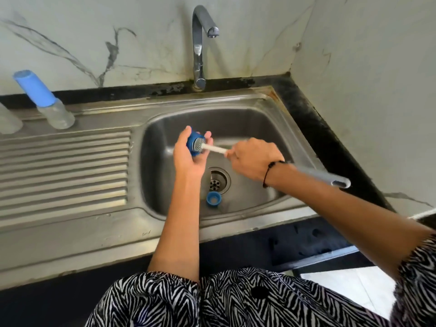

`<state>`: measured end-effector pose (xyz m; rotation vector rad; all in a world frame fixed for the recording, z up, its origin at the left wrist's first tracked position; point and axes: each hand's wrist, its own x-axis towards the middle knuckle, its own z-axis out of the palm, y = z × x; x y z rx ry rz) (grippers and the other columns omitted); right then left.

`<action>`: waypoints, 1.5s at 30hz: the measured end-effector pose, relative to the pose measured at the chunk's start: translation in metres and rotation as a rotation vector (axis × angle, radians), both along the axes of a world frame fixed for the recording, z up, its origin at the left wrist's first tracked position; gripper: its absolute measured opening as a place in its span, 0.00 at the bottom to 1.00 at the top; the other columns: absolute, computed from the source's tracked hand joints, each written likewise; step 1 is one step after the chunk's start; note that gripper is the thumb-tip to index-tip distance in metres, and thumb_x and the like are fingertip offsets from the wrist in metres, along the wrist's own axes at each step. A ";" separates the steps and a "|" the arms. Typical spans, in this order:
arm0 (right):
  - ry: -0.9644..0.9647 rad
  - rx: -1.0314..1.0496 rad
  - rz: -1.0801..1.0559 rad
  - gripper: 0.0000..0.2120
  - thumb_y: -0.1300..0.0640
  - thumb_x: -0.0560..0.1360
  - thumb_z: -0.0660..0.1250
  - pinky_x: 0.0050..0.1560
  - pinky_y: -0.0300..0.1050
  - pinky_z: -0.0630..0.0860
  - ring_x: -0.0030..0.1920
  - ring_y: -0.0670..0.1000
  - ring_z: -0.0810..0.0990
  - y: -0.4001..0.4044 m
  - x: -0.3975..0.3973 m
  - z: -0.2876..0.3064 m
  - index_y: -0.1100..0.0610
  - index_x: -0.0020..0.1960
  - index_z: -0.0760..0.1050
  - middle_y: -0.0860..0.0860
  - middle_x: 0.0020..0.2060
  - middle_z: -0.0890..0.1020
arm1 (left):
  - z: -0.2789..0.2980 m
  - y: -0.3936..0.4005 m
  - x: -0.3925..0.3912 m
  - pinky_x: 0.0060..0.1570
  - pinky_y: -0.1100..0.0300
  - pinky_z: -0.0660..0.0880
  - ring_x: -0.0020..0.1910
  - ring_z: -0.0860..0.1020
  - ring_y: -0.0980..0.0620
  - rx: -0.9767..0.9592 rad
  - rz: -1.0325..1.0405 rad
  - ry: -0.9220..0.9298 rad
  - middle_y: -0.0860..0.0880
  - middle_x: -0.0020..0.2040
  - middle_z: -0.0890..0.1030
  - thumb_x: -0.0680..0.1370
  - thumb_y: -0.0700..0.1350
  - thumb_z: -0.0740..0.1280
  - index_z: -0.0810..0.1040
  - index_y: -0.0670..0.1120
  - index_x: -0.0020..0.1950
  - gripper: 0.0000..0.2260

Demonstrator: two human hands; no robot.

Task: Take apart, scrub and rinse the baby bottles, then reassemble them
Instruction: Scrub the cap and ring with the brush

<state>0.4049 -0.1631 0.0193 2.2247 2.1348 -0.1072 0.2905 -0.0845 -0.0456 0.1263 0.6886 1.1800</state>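
Home kitchen, steel sink point(271, 109), tap point(199, 43)

We lose most of the brush handle point(318, 174) behind the right hand point(253, 160) and wrist. A clear container point(8, 122) is cut off at the left edge. The brush head point(199, 147) blurs inside the blue collar point(192, 142).

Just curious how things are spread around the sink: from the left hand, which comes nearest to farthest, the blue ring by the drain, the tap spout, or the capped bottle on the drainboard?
From the left hand:
1. Blue ring, below it in the basin.
2. Tap spout, up behind.
3. Capped bottle, far left.
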 end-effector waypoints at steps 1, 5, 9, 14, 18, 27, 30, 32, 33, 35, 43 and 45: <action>0.006 -0.007 0.035 0.20 0.47 0.81 0.49 0.43 0.46 0.67 0.52 0.59 0.78 -0.006 -0.003 -0.003 0.56 0.55 0.76 0.56 0.52 0.80 | -0.003 -0.003 -0.004 0.59 0.49 0.74 0.47 0.78 0.41 0.003 0.000 0.006 0.43 0.45 0.75 0.79 0.42 0.63 0.71 0.44 0.45 0.04; -0.044 -0.114 0.074 0.19 0.48 0.81 0.49 0.44 0.46 0.68 0.53 0.59 0.79 -0.013 -0.005 -0.021 0.55 0.55 0.77 0.55 0.53 0.80 | -0.015 -0.010 -0.004 0.31 0.61 0.72 0.29 0.77 0.50 -0.074 0.046 0.036 0.44 0.36 0.76 0.79 0.42 0.60 0.69 0.44 0.39 0.09; -0.110 -0.115 0.040 0.16 0.51 0.80 0.52 0.44 0.46 0.70 0.52 0.57 0.79 0.005 -0.003 -0.025 0.55 0.55 0.76 0.54 0.52 0.80 | -0.011 -0.005 0.000 0.43 0.54 0.73 0.36 0.75 0.47 -0.179 0.074 0.083 0.42 0.41 0.74 0.81 0.47 0.59 0.69 0.42 0.46 0.09; 0.033 -0.044 0.041 0.19 0.48 0.81 0.49 0.44 0.47 0.69 0.51 0.59 0.78 0.011 -0.011 -0.010 0.56 0.53 0.76 0.55 0.51 0.80 | -0.011 0.004 -0.018 0.50 0.51 0.77 0.48 0.79 0.42 -0.048 0.120 -0.068 0.41 0.52 0.75 0.78 0.41 0.60 0.70 0.41 0.54 0.06; 0.075 -0.092 0.093 0.20 0.47 0.81 0.49 0.43 0.47 0.67 0.51 0.60 0.78 -0.008 -0.021 -0.016 0.56 0.53 0.76 0.58 0.52 0.80 | -0.012 0.007 -0.025 0.37 0.60 0.79 0.37 0.82 0.48 -0.045 0.171 -0.113 0.43 0.42 0.78 0.78 0.42 0.60 0.72 0.42 0.46 0.04; 0.007 -0.061 -0.060 0.20 0.47 0.81 0.49 0.45 0.47 0.69 0.52 0.57 0.78 0.023 -0.007 -0.013 0.55 0.56 0.76 0.55 0.53 0.79 | -0.004 0.020 -0.008 0.48 0.56 0.72 0.41 0.75 0.48 -0.043 0.058 0.098 0.46 0.40 0.77 0.79 0.37 0.59 0.72 0.43 0.48 0.04; 0.070 -0.084 -0.010 0.20 0.47 0.81 0.48 0.46 0.48 0.69 0.53 0.60 0.77 0.016 -0.020 -0.016 0.55 0.56 0.76 0.57 0.53 0.79 | -0.015 0.016 -0.020 0.47 0.57 0.74 0.42 0.79 0.47 0.016 0.060 0.137 0.47 0.40 0.79 0.78 0.40 0.62 0.72 0.46 0.42 0.06; 0.083 -0.126 0.022 0.21 0.46 0.81 0.48 0.44 0.47 0.67 0.52 0.60 0.77 0.010 -0.027 -0.025 0.55 0.54 0.76 0.57 0.52 0.79 | -0.018 0.015 -0.024 0.38 0.58 0.76 0.35 0.79 0.49 -0.025 0.112 0.102 0.45 0.38 0.79 0.78 0.41 0.62 0.71 0.46 0.42 0.04; 0.093 -0.147 0.013 0.20 0.47 0.81 0.48 0.43 0.46 0.67 0.52 0.60 0.77 0.009 -0.029 -0.029 0.55 0.53 0.76 0.57 0.52 0.79 | -0.019 0.015 -0.023 0.33 0.60 0.74 0.30 0.77 0.49 -0.044 0.137 0.093 0.45 0.35 0.76 0.78 0.40 0.62 0.70 0.45 0.42 0.05; 0.085 -0.168 -0.027 0.19 0.47 0.81 0.49 0.44 0.46 0.67 0.52 0.59 0.78 0.013 -0.028 -0.034 0.55 0.53 0.76 0.57 0.52 0.80 | -0.019 0.017 -0.018 0.28 0.61 0.70 0.26 0.73 0.50 -0.071 0.157 0.137 0.45 0.32 0.72 0.79 0.42 0.61 0.68 0.45 0.40 0.07; 0.077 -0.069 -0.047 0.20 0.47 0.81 0.49 0.43 0.47 0.67 0.52 0.60 0.78 0.032 -0.019 -0.031 0.56 0.54 0.75 0.57 0.52 0.79 | -0.025 0.023 -0.018 0.47 0.54 0.78 0.43 0.79 0.44 -0.094 0.088 0.064 0.43 0.45 0.77 0.78 0.41 0.63 0.71 0.42 0.49 0.03; 0.106 -0.093 0.014 0.21 0.46 0.81 0.48 0.43 0.47 0.66 0.52 0.60 0.78 0.026 -0.022 -0.032 0.56 0.54 0.75 0.58 0.51 0.79 | -0.027 0.025 -0.024 0.47 0.53 0.79 0.44 0.81 0.45 -0.084 0.079 0.045 0.44 0.42 0.78 0.77 0.43 0.64 0.71 0.43 0.51 0.05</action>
